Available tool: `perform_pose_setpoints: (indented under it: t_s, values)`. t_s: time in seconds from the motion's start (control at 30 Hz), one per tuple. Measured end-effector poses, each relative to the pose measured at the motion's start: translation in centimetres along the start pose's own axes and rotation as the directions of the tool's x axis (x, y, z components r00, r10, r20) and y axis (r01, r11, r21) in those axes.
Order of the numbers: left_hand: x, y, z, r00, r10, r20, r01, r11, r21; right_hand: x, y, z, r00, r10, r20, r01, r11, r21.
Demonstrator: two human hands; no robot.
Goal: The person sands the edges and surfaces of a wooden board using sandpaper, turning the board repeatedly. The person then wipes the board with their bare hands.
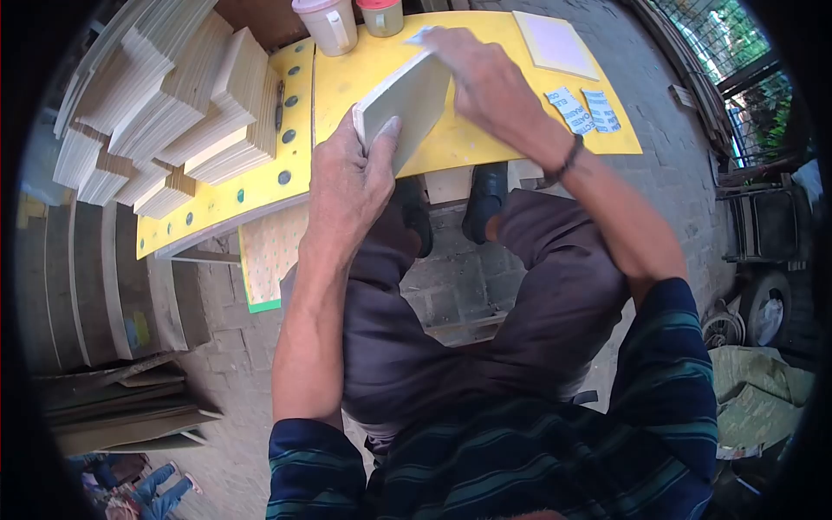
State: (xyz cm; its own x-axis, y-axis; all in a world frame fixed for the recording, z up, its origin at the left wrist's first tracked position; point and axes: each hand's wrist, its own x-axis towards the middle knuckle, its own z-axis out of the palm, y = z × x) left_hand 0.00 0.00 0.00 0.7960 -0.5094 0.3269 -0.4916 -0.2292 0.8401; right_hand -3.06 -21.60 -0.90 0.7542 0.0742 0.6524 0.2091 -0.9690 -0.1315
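Observation:
My left hand (354, 178) grips the near end of a thin rectangular wooden board (414, 100), thumb on its face, fingers behind. The board is tilted above the yellow table. At its far upper edge, my right hand (485, 87) is closed on a small whitish-blue piece of sandpaper (419, 36), pressed along the edge. That hand is slightly smeared by motion, and its fingers partly hide the sandpaper. Two printed sandpaper pieces (568, 110) lie on the table to the right of this hand. Behind them rests a flat pale board (556, 43).
Tall stacks of cut wooden boards (169, 87) stand on the left of the yellow table (364, 74). A white mug (328, 26) and a red-rimmed cup (380, 16) are at the back. A wheel (764, 308) and cloth (758, 386) lie to the right on the paved floor.

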Motion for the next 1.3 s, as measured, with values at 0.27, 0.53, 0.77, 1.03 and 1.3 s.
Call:
perform_pose_setpoints:
  t_s: [0.27, 0.53, 0.77, 1.03, 1.3]
  values:
    - [0.2, 0.0, -0.2, 1.000, -0.019, -0.008, 0.018, 1.000, -0.018, 0.6, 3.2, 2.1, 0.998, -0.050, -0.038, 0.056, 0.982, 0.179]
    - [0.0, -0.6, -0.2, 1.000, -0.003, 0.009, 0.002, 1.000, 0.012, 0.4, -4.9, -1.3, 0.941, -0.289, -0.176, 0.318, 0.933, 0.169]
    - [0.6, -1.2, 0.1, 0.999, 0.054, -0.003, -0.054, 0.998, 0.021, 0.4, 2.6, 1.4, 0.998, 0.033, -0.055, -0.030, 0.999, 0.044]
    - [0.3, -1.1, -0.1, 0.999, 0.032, -0.007, -0.032, 0.999, -0.017, 0.9, 1.4, 0.9, 0.969, -0.212, -0.130, 0.229, 0.964, 0.137]
    - [0.2, -0.9, -0.4, 0.998, 0.033, 0.045, -0.034, 0.999, 0.018, -0.4, -4.5, -1.2, 0.982, -0.164, -0.095, 0.173, 0.981, 0.089]
